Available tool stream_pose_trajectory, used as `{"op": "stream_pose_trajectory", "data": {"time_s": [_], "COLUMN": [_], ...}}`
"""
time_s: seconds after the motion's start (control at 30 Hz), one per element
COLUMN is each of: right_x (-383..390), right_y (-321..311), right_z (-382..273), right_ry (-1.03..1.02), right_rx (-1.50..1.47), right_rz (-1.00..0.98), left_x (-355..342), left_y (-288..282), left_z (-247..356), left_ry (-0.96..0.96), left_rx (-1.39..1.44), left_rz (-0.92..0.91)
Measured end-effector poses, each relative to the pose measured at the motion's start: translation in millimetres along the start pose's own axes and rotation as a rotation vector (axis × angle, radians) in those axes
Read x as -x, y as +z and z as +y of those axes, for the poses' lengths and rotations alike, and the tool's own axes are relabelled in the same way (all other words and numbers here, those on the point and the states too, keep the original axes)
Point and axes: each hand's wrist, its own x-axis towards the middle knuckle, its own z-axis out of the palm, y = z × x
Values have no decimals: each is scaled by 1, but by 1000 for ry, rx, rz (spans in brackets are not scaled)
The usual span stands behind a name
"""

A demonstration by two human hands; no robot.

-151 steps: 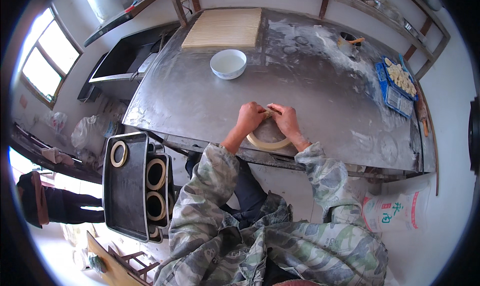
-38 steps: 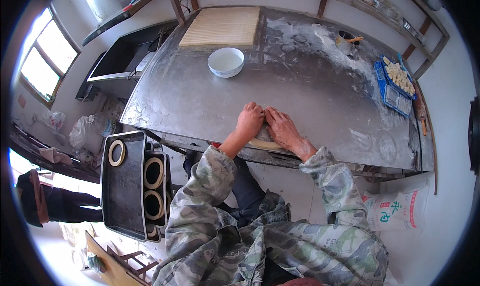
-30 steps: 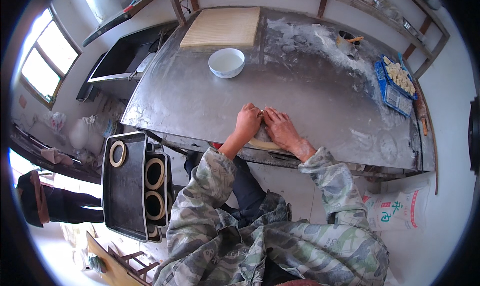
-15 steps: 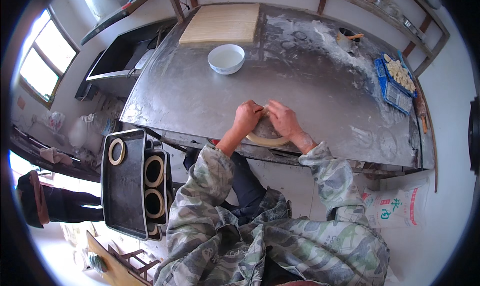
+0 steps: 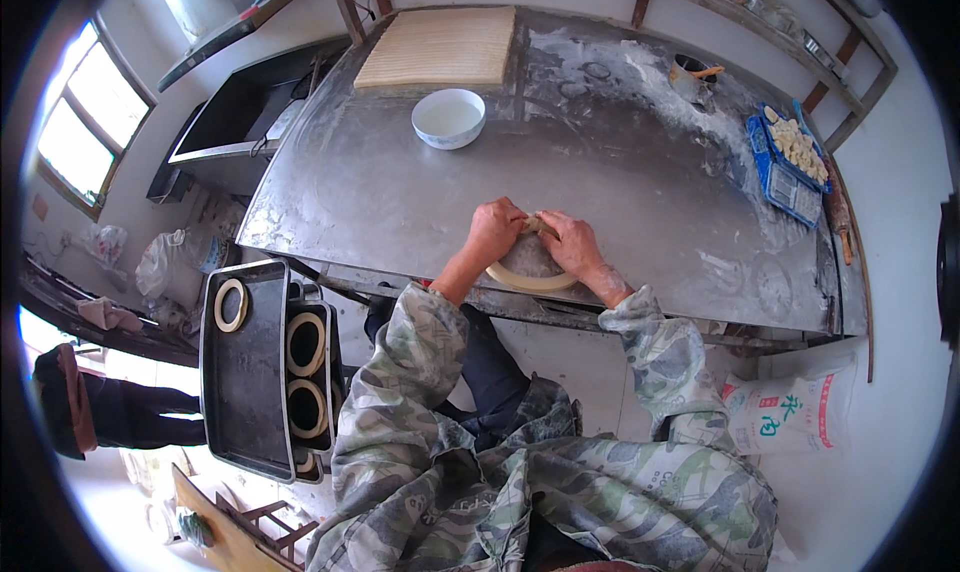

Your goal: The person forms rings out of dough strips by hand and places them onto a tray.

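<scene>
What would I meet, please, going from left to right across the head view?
Window, left tray, bowl, left hand, right hand, metal cup, dough pieces, rolling pin.

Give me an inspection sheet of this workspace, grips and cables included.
Surface: grey table, white powder toward the far right.
Work items: dough ring near the close edge; ridged dough sheet and white bowl behind.
Clutter: blue scale-like device bearing dough pieces, rolling pin beside it.
Grips: left grip and right grip pinch the dough ring's far side.
Cables: thin dark loop by black basin, possibly a cord.
Surroundings: black tray with a second ring, left; window, left; printed sack, right.
</scene>
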Motion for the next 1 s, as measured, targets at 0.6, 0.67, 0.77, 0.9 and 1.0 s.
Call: {"op": "stream_pose_trajectory", "data": {"time_s": [0.6,0.67,0.77,0.9,1.0], "right_x": [-1,-1,-6,-7,-8], "right_y": [-5,-1,2,4,4], "right_z": [-3,2,-5,5,4], "right_ry": [-20,-62,-34,-7,-20], "right_rx": [-76,-41,-51,-77,-27], "right_rz": [-13,-13,-60,-68,-56], "left_x": [8,3,0,-7,-7], "left_y": [1,-1,1,4,1], "left_z": [3,11,1,3,2], "left_ry": [60,84,92,67,76], "left_rx": [-200,-301,-342,-366,-371], "left_rz": [-61,-120,-128,-198,-220]}}
